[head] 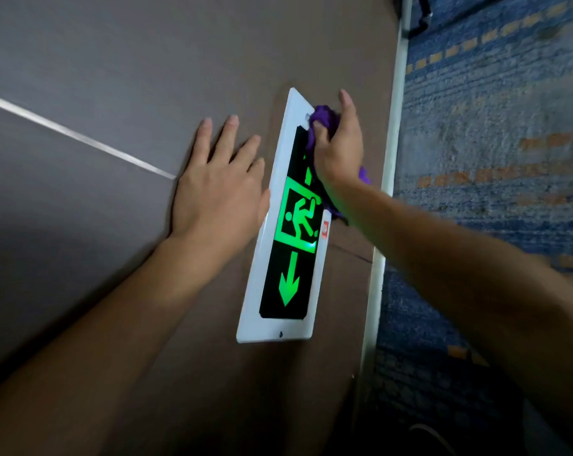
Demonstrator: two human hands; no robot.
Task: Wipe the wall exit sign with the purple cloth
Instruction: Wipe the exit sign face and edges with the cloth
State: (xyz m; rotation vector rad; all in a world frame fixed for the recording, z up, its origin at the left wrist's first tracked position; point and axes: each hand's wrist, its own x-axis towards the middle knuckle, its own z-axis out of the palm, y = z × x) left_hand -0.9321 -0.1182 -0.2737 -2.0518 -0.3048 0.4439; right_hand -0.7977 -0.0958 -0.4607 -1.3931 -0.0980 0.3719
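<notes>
**Technician A:** While the wall (120, 80) carries the whole job, note the layout first — the exit sign (280, 245) is mounted flat on it, low down, near the pale skirting strip (385, 179) and the blue carpet (495, 133). Where is contact being made?

**Technician B:** At the far end of the sign, on the corner where the white frame meets the black panel. The right hand (339, 153) has its fingers curled round the bunched purple cloth (324, 118) and presses it there. The left hand (219, 185) lies flat on the wall just beside the sign's long edge, fingers spread, holding nothing.

**Technician A:** Recommended procedure for the stroke?

**Technician B:** Judging from this position, draw the cloth along the length of the panel toward the green arrow, with even, moderate pressure. Keep the left hand braced as shown — it steadies the body. A loose tail of cloth hangs below the wrist; gather it, or it may drag. Finish with the white border and corners.
</notes>
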